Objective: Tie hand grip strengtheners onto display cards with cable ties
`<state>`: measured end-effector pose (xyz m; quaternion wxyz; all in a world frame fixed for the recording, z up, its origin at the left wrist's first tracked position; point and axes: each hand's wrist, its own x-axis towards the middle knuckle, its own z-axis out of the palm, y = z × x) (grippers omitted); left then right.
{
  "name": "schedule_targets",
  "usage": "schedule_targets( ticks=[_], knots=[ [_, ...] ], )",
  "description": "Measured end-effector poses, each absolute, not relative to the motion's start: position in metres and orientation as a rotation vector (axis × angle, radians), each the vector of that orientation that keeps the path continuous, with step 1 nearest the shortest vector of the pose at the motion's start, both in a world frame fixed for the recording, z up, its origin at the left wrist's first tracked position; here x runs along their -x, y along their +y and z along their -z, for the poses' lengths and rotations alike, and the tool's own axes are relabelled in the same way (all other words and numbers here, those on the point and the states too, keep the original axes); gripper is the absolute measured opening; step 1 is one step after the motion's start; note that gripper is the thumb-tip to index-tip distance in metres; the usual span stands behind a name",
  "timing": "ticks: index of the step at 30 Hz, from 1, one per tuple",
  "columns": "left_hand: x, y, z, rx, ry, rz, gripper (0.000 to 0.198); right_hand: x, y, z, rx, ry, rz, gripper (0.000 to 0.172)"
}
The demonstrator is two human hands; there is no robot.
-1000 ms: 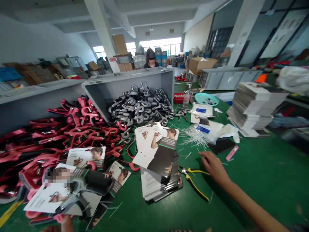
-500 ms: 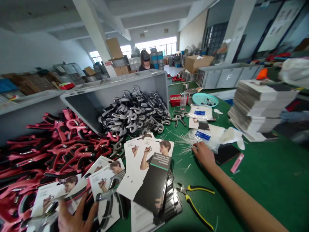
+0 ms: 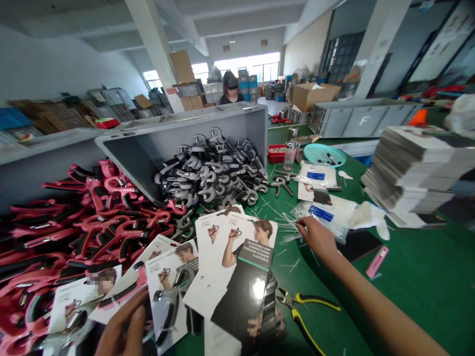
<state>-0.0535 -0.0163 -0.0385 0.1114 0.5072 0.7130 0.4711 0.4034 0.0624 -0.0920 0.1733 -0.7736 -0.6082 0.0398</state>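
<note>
My right hand [image 3: 317, 236] reaches across the green table to a scatter of thin white cable ties [image 3: 287, 225] by a clear bag of ties [image 3: 326, 215]; its fingertips pinch at the ties. My left hand [image 3: 124, 326] at the bottom edge grips printed packaging cards with hand grippers fixed on them [image 3: 166, 291]. A stack of blank cards [image 3: 241, 277] lies between my hands. Yellow-handled pliers [image 3: 306, 314] lie just under my right forearm.
A heap of red hand grippers [image 3: 81, 227] fills the left. A tipped grey bin [image 3: 148, 143] spills grey grippers [image 3: 211, 168]. A tall card stack [image 3: 411, 173], a teal bowl [image 3: 325, 155], a pink cutter [image 3: 376, 262] and a distant person [image 3: 230, 90] are about.
My right hand has moved away from the pliers up to the white ties. My left hand has come further into view, gripping the carded grippers. The view has shifted slightly.
</note>
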Motion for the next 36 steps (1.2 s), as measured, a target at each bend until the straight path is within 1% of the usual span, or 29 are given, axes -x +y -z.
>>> schedule_targets(
  ticks=[2,3,4,6,7,8,12,17,19,23,27,30,34,36],
  knots=[
    [0.028,-0.012,0.016,-1.536,1.895,-1.345,0.04,-0.4,0.077,0.098,2.192,-1.733,-0.138,0.016],
    [0.016,-0.008,0.008,-1.626,1.761,-1.31,0.041,-0.398,0.083,0.101,2.185,-1.735,-0.156,0.013],
    [0.006,-0.004,0.002,-1.71,1.654,-1.264,0.047,-0.396,0.089,0.103,2.171,-1.737,-0.177,0.011],
    [-0.01,0.005,-0.002,-1.82,1.554,-1.13,0.067,-0.394,0.097,0.105,2.119,-1.732,-0.219,0.01],
    [-0.016,0.008,0.0,-1.816,1.545,-1.096,0.072,-0.395,0.099,0.104,2.086,-1.722,-0.24,0.011],
    [-0.019,0.009,0.004,-1.764,1.552,-1.088,0.072,-0.396,0.1,0.102,2.051,-1.703,-0.262,0.013],
    [-0.02,0.001,0.021,-1.412,1.589,-1.166,0.055,-0.406,0.095,0.085,1.907,-1.577,-0.401,0.02],
    [-0.01,-0.015,0.03,-1.499,1.684,-1.318,0.039,-0.396,0.077,0.063,1.696,-1.395,-0.816,0.043],
    [-0.009,-0.02,0.031,-1.431,1.736,-1.39,0.037,-0.385,0.068,0.057,1.581,-1.329,-0.989,0.047],
    [-0.009,-0.027,0.031,-1.228,1.77,-1.397,0.041,-0.363,0.054,0.051,1.393,-1.209,-1.223,0.043],
    [-0.006,-0.027,0.026,-1.108,1.676,-1.338,0.047,-0.349,0.049,0.048,1.29,-1.114,-1.351,0.042],
    [-0.004,-0.027,0.018,-0.935,1.646,-1.387,0.049,-0.343,0.047,0.045,1.248,-1.066,-1.392,0.041],
    [0.003,-0.026,0.011,-0.788,1.653,-1.619,0.05,-0.344,0.041,0.042,1.215,-1.028,-1.405,0.033],
    [0.01,-0.025,0.011,-0.803,1.611,-1.582,0.051,-0.347,0.04,0.039,1.238,-1.002,-1.362,0.031]
  ],
)
